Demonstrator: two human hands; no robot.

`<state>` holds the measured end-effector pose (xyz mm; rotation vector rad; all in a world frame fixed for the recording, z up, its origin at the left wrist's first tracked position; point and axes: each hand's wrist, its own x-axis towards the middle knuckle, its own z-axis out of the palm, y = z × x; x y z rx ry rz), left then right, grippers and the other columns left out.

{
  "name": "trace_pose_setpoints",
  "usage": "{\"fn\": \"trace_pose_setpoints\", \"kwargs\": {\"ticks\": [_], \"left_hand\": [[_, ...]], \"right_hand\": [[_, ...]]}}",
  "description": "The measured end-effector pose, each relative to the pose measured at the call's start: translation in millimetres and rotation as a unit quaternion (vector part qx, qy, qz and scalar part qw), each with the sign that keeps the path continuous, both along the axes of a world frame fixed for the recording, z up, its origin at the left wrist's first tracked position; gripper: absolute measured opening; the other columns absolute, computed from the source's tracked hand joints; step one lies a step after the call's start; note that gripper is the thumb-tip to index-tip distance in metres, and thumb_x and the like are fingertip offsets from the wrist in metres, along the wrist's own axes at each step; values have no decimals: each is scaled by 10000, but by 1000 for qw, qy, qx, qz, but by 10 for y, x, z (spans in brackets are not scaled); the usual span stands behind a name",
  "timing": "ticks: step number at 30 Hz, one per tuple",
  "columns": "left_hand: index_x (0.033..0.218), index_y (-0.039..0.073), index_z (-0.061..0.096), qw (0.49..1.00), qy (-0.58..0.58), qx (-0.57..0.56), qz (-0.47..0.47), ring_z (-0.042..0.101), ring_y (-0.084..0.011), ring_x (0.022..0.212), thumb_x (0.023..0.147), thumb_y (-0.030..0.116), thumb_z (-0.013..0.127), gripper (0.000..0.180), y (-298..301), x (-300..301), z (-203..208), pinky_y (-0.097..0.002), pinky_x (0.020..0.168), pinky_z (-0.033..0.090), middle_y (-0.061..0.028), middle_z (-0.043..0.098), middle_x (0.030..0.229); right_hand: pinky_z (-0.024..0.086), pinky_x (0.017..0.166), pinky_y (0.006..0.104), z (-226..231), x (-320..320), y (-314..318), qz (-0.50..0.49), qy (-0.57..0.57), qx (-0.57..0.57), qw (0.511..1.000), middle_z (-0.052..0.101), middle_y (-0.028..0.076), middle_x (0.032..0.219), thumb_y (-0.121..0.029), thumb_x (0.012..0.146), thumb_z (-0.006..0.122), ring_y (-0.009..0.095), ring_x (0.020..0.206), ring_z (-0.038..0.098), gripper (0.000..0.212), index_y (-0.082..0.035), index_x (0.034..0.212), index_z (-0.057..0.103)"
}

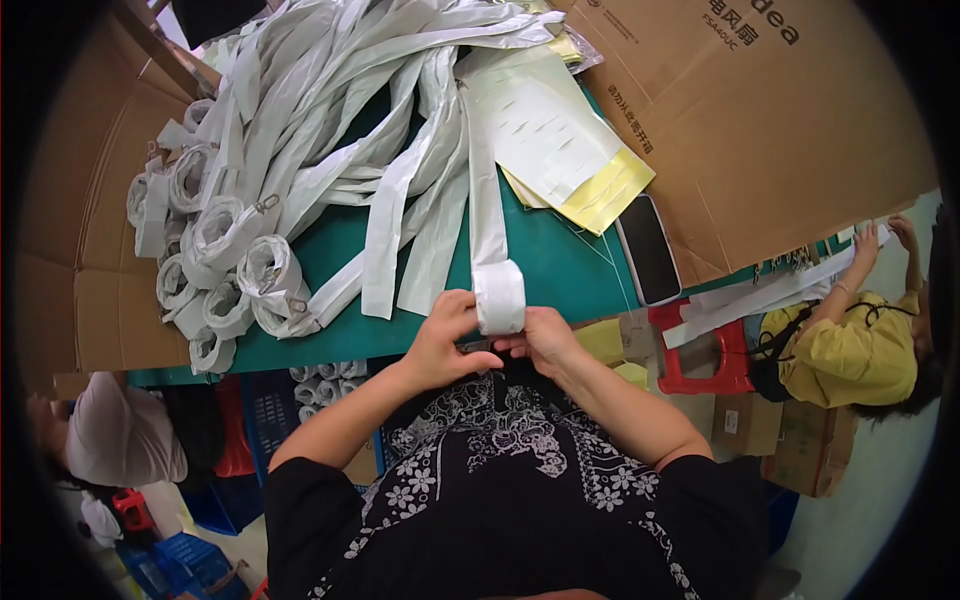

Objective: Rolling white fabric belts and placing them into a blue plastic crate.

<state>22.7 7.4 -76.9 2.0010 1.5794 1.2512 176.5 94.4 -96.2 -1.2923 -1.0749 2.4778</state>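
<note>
white rolled strip (pixel 500 298), tail (pixel 487 200) running ahead, sits between your right hand (pixel 545 340), pinching it, and left hand (pixel 440 340), thumb spread.

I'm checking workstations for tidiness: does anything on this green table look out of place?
Yes, slightly: the white strips lie in a loose, overlapping heap, unlike the coiled rolls beside them, and the white sheets sit askew over yellow sheets. Nothing looks spilled.

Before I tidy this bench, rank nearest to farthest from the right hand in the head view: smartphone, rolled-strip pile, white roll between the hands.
1. White roll, just left of the right hand.
2. Smartphone, to the right.
3. Rolled-strip pile, far left.
</note>
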Motion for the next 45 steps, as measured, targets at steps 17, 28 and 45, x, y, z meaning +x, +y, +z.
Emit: {"fn": "trace_pose_setpoints", "kwargs": {"ticks": [17,28,45], "left_hand": [[837,-26,644,827,-437,-348,59,556,-70,603,874,218,560,260,-79,171,109,-219,541,435,-45,628,707],[964,-25,603,647,-613,-452,16,631,-167,658,824,191,608,258,258,71,87,-288,586,513,-94,640,836],[1041,-12,575,791,-523,-311,-62,589,-110,837,806,172,662,310,741,-62,548,-264,758,464,-54,631,935]], "right_hand": [[415,936,331,-84,116,233,89,266,45,959,480,98,1245,87,733,560,191,1111,503,643,-34,1317,319],[460,822,276,-21,166,313,176,194,412,873,553,58,1140,35,730,586,145,978,552,506,-63,1216,479],[385,920,288,183,56,847,-126,157,539,818,425,103,1266,-75,864,503,175,1136,450,345,-54,1206,458]]}}
